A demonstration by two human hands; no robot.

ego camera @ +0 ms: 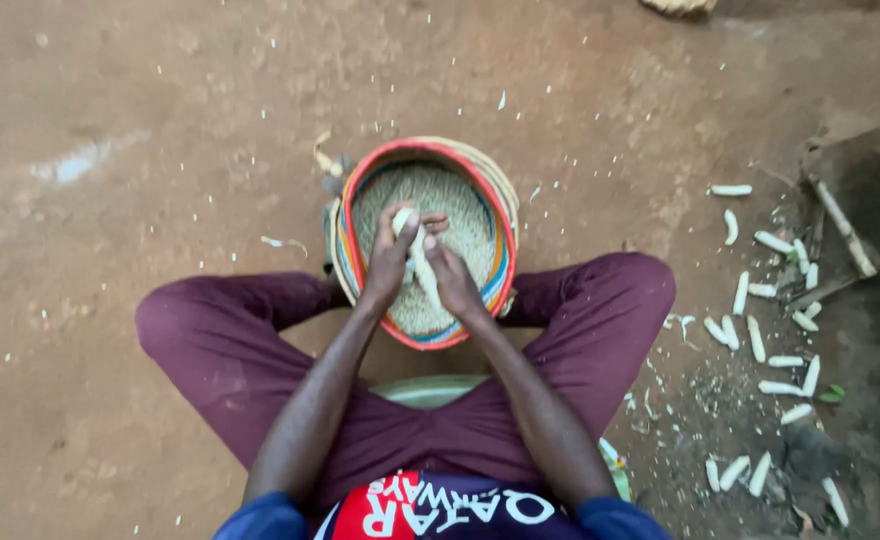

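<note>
Both hands' fingers grip a pale, slender cob over the round woven basket.

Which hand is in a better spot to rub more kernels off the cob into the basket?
Probably the left hand. Its thumb and fingers wrap the top of the cob, right over the basket. The right hand grips lower down, so it looks better placed to steady the cob.

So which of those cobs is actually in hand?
The cob over the woven basket, gripped by both hands; the others lie bare on the ground at the right.
</note>
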